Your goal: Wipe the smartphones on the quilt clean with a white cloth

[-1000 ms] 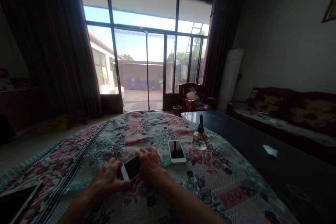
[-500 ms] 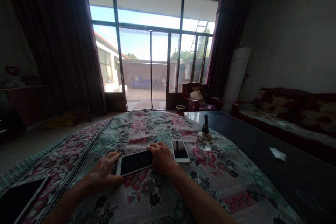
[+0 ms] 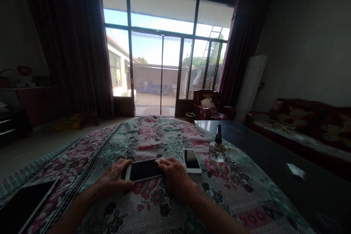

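"Several things lie on the flowered cloth [image 3: 148, 131]. What is farthest left?"

"A dark-screened tablet [image 3: 29, 204], at the near left, cut off by the edge of the view."

"And next?"

"The left hand [image 3: 115, 176]. Its fingers grip the left end of a white phone [image 3: 145, 170], thumb at the near corner, fingertips at the far one. The phone lies screen up on the cloth, between the hands."

"What about its right end?"

"The right hand [image 3: 177, 176] covers that. Its fingers are bent and closed on a small white wad [image 3: 158, 161] against the phone; tissue, perhaps, but the light is dim and little of it shows."

"Then?"

"Just beyond that hand, a second phone [image 3: 191, 159], also white and screen up. Right of it, upright, a clear bottle [image 3: 217, 151] with a dark top."

"Farthest right?"

"A crumpled white scrap [image 3: 296, 171] on the bare, dark part of the counter [image 3: 257, 155]."
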### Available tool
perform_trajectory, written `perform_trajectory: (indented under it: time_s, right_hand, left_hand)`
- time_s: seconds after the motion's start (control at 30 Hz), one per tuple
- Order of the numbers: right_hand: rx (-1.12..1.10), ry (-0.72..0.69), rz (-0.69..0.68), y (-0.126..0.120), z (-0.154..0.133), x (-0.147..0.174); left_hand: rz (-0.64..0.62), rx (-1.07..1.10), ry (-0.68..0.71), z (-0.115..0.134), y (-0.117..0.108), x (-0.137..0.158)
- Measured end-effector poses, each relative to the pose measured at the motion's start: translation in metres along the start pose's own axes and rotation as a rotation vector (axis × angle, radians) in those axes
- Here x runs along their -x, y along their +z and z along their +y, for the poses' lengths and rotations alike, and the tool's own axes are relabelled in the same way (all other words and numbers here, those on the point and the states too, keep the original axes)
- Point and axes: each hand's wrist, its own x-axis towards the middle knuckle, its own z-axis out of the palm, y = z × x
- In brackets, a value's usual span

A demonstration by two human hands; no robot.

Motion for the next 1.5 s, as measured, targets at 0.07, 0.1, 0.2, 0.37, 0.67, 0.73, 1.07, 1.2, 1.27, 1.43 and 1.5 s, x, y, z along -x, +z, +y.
perform_trajectory:
  time_s: [0.07,0.1,0.2,0.37,0.67,0.73,1.07,1.2,1.27,1.43,1.5]
  right_hand:
    - [-0.012,-0.024,-0.010,-0.004,-0.003,0.011]
    - [-0.015,-0.034,-0.015,-0.005,-0.005,0.017]
    - [-0.025,-0.076,-0.030,-0.007,-0.008,0.028]
    - [-0.061,-0.113,-0.083,-0.005,0.000,0.015]
    - [-0.054,0.146,0.086,0.014,0.008,-0.050]
    - [-0.019,0.166,0.053,0.016,0.006,-0.054]
    - [-0.118,-0.064,0.020,0.005,0.003,-0.016]
    - [-0.241,-0.172,0.026,0.010,0.000,0.001]
    - [-0.289,-0.208,0.041,0.012,-0.001,0.007]
    - [-0.324,-0.206,0.082,0.015,0.006,-0.003]
    - [-0.291,-0.154,0.107,0.018,0.009,-0.017]
  left_hand:
    - [-0.021,-0.001,-0.011,0.001,-0.001,0.000]
    - [-0.030,0.001,-0.014,0.000,-0.001,0.000]
    - [-0.040,0.016,-0.009,-0.003,0.001,-0.002]
    - [-0.010,0.013,0.007,-0.002,0.002,-0.001]
    - [0.003,-0.001,-0.015,0.007,-0.002,0.002]
    - [0.007,-0.011,-0.012,0.008,-0.001,0.003]
    - [-0.003,0.005,-0.027,0.012,-0.002,0.005]
    - [0.013,0.008,-0.026,0.007,0.001,0.002]
    - [0.016,0.001,-0.020,0.005,0.002,0.001]
    - [0.020,-0.007,-0.015,0.001,0.004,-0.001]
    - [0.014,-0.001,-0.016,0.000,0.005,0.000]
